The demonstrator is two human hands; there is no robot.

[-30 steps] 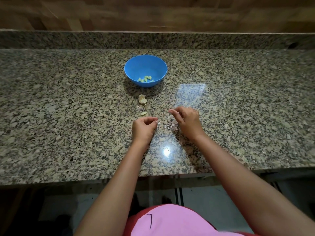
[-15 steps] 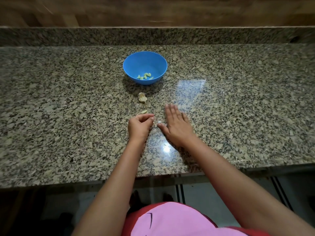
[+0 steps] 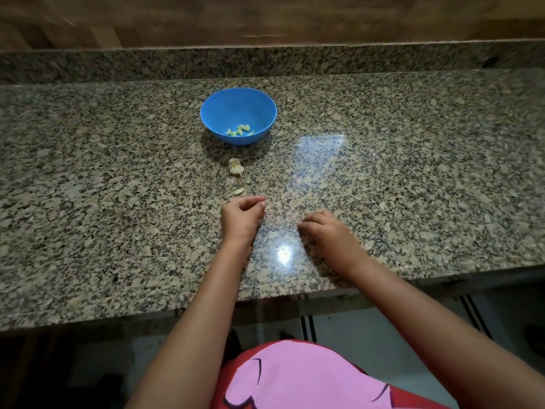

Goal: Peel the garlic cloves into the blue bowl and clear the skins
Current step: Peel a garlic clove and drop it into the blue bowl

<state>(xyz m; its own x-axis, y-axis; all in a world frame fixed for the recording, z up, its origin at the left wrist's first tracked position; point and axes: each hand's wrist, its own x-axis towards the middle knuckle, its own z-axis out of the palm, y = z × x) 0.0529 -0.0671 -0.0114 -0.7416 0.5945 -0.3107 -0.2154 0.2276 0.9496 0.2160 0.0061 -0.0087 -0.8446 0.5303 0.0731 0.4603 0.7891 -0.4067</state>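
The blue bowl [image 3: 210,113] stands at the middle back of the counter with several peeled cloves [image 3: 239,130] in its bottom. In front of it lies a garlic bulb remnant [image 3: 236,166] in its papery skin. Nearer still, a single small clove [image 3: 239,191] sits just beyond my left hand [image 3: 240,216]. That hand rests on the counter, curled into a loose fist with thumb against fingertips; its inside is hidden. My right hand [image 3: 326,231] lies to the right of it, fingers curled under, fingertips on the stone. Nothing shows in either hand.
The speckled granite counter [image 3: 413,187] runs the full width, with a raised granite back ledge [image 3: 295,59] and wood wall behind. Its front edge [image 3: 147,314] is close to my body. A bright light reflection [image 3: 283,253] lies between my wrists.
My right hand went from pinching to lying flat beside the left hand, then pulled back right and curled its fingers. My left hand stayed curled in place. The view shifted slightly.
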